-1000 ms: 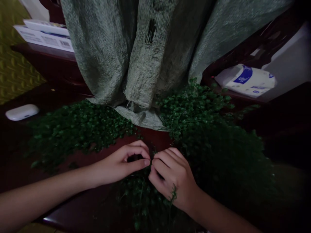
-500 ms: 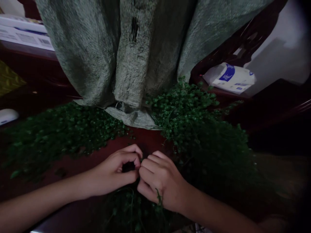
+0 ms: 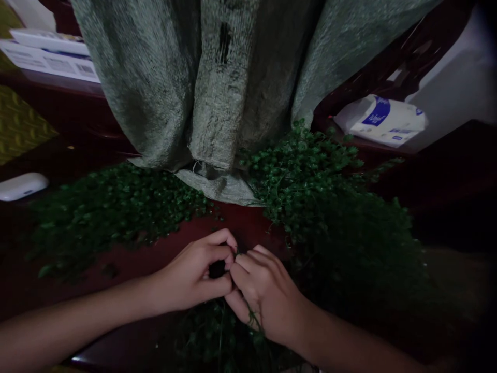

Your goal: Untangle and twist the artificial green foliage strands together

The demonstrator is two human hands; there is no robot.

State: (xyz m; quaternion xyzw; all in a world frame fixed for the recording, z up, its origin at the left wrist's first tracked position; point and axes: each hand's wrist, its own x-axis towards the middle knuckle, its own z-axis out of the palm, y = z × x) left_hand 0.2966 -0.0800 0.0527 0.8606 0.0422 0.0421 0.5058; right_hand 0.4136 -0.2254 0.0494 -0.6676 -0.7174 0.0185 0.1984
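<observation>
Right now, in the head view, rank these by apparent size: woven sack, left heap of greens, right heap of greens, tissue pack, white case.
Largest to smallest:
woven sack
right heap of greens, whose dark edges are unclear
left heap of greens
tissue pack
white case

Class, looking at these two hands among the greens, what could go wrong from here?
The thin sprig poking from the right hand might tear or drop.
The left heap of greens could spread against the white case close beside it.
In such dim light, damaged leaves could easily be missed.
</observation>
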